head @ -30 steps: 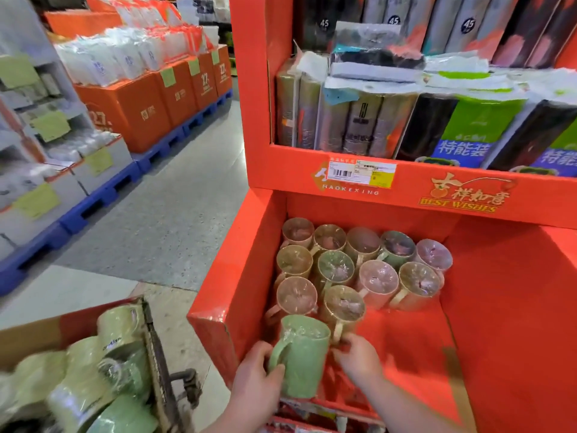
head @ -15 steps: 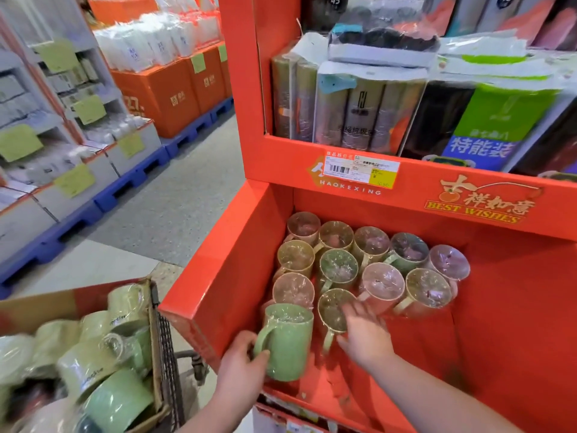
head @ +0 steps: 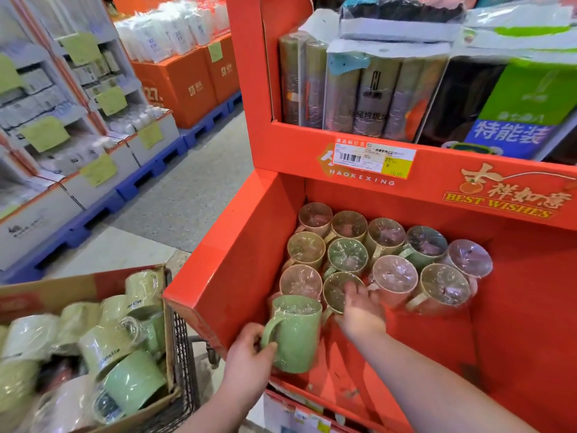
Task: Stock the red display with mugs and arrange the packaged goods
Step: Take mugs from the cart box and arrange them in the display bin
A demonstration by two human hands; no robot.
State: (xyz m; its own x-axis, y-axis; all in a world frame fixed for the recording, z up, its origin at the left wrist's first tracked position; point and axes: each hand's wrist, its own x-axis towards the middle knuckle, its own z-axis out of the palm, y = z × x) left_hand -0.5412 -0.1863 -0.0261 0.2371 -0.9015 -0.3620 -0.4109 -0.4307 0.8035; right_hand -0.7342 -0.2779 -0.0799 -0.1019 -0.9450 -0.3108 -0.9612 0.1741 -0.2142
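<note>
Two hands are working in the lower bin of the red display (head: 224, 276). The left hand (head: 246, 354) is gripping the handle of a green mug (head: 296, 335) and holding it upright. The right hand (head: 359, 310), just beside it, is laying relaxed fingers on a wrapped mug (head: 335, 292) at the front of a mug cluster (head: 387, 245). Packaged goods (head: 374, 98) are standing above the hands, and a cardboard box (head: 62, 292) of mugs is sitting left of them.

Left hand (head: 249, 354) curls round a mug (head: 296, 335) (fingers at its handle); right hand (head: 360, 310) reaches forward, fingers loosely straight.
</note>
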